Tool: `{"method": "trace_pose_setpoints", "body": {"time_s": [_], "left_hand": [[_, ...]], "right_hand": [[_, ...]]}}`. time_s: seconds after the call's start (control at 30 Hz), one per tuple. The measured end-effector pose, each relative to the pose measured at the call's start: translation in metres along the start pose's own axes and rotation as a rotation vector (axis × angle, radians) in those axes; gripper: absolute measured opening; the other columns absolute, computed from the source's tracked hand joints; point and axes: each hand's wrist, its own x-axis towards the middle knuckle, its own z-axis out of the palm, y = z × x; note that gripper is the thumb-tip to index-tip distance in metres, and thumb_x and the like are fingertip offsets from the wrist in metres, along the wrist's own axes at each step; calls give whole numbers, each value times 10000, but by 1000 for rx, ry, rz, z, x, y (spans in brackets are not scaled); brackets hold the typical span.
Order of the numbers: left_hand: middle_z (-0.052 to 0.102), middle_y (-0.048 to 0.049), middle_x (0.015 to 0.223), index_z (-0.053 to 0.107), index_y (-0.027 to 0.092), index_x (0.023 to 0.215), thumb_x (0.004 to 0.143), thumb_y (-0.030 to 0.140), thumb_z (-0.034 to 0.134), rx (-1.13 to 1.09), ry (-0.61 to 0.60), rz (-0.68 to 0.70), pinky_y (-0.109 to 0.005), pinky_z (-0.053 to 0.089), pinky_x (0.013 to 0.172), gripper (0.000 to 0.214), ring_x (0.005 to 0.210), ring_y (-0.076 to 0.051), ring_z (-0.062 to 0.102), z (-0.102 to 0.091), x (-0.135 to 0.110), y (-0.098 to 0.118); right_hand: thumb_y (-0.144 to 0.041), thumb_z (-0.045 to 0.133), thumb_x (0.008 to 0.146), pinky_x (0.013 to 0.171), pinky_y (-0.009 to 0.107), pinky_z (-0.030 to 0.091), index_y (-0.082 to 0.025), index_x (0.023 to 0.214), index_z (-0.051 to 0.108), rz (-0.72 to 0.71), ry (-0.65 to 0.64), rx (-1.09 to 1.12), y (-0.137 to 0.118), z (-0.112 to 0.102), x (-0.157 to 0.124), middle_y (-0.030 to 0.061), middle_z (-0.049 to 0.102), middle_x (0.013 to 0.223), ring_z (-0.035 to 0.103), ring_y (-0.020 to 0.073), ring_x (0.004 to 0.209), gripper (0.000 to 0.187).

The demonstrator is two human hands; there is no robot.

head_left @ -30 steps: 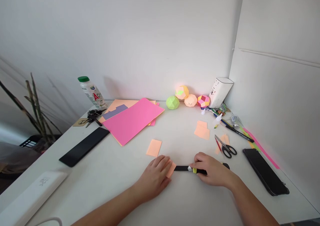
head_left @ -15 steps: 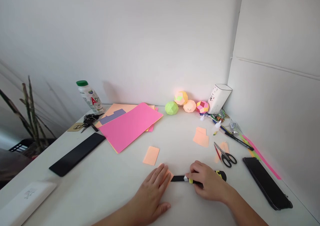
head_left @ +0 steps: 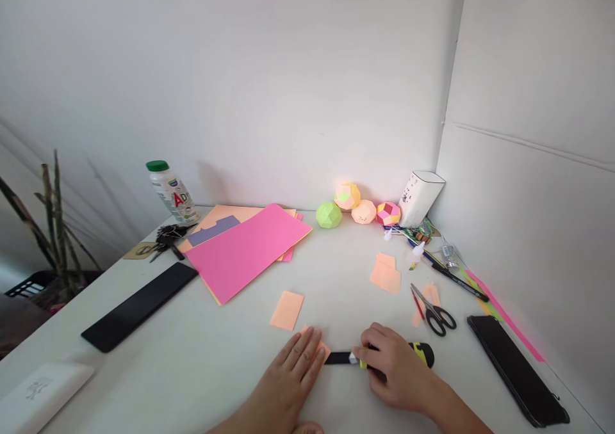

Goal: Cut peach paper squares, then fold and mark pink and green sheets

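My left hand lies flat with fingers outstretched on a small peach paper piece, covering most of it. In my right hand is a utility knife with a black and yellow handle, held close to the table. Its long black blade points left, the tip at the edge of that paper; whether it lies under it I cannot tell. A peach paper rectangle rests just beyond my left fingers. Scissors with black handles lie past my right hand, over peach scraps and beside a thin red tool.
Pink sheets lie back left near a white bottle. Faceted paper balls stand along the wall, with more peach pieces in front. A black phone-like object is at right, a dark flat bar at left.
The whole scene sits a little lower in the picture, as my view has tilted up. My left hand stays flat on the paper and my right hand keeps hold of the utility knife.
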Motion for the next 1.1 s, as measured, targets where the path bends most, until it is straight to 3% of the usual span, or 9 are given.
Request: {"method": "trace_pose_setpoints", "body": {"time_s": [0.17, 0.37, 0.73, 0.87, 1.1], "left_hand": [[142, -205, 1556, 65, 85, 1517, 905, 709, 192, 7, -24, -9, -524, 234, 1126, 883, 1433, -377, 101, 1, 0, 0], [123, -206, 1559, 109, 116, 1519, 880, 742, 224, 20, 50, 19, -541, 259, 1103, 902, 1422, -402, 131, 5, 0, -2], [55, -198, 1568, 60, 161, 1526, 870, 749, 272, -45, -65, -27, -562, 215, 1116, 905, 1424, -411, 106, -5, 1, 2], [45, -209, 1566, -25, 116, 1519, 873, 748, 263, -88, -100, -50, -554, 164, 1135, 949, 1432, -396, 62, -9, 3, 3], [21, -205, 1568, -30, 116, 1519, 854, 753, 338, -126, -140, -63, -554, 130, 1140, 992, 1430, -408, 42, -10, 1, 3]], "right_hand": [[-19, 490, 638, 620, 297, 387, -192, 939, 628, 2, -6, 3, 1, 1, 1, 40, 512, 801, 436, 179, 729, 374], [-28, 487, 655, 625, 304, 392, -185, 940, 627, -1, -2, -8, 0, 1, 1, 48, 520, 807, 439, 184, 735, 354], [-35, 477, 701, 638, 317, 420, -183, 1003, 627, -9, -13, 1, 0, 0, 1, 60, 526, 825, 461, 193, 752, 369], [-41, 458, 730, 645, 321, 433, -186, 1021, 626, -23, -11, 14, 1, -2, 1, 64, 532, 837, 461, 192, 755, 365], [-21, 470, 755, 654, 317, 438, -183, 1050, 618, -19, -58, 16, 1, -3, 0, 67, 542, 857, 466, 188, 771, 368]]}}
